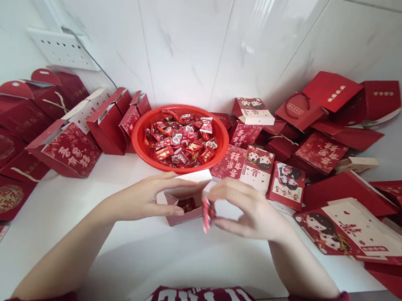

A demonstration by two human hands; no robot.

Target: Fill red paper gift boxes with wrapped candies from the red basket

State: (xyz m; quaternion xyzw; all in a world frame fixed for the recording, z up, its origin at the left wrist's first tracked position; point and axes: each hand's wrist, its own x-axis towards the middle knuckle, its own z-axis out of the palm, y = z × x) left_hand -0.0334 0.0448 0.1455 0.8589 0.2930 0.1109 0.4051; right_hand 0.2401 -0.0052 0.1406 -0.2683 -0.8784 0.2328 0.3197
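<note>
On the white table in front of me is a small open gift box [181, 221], with a dark red wrapped candy [187, 205] partly visible inside. My left hand [144, 199] grips the box at its left side, thumb along the near edge and fingers over the far side. Pinched between the thumb and fingers of my right hand [252, 210] is a red wrapped candy [207, 216], held at the right end of the box. Just behind the box stands a round red plastic basket [136, 151] heaped with wrapped candies [187, 142].
Red gift boxes [72, 149] stand along the left, some with rope handles. More boxes [322, 151] are piled at the right, with flat printed ones [351, 229] in front. A tiled wall [188, 43] with a socket strip [63, 49] and cable rises behind.
</note>
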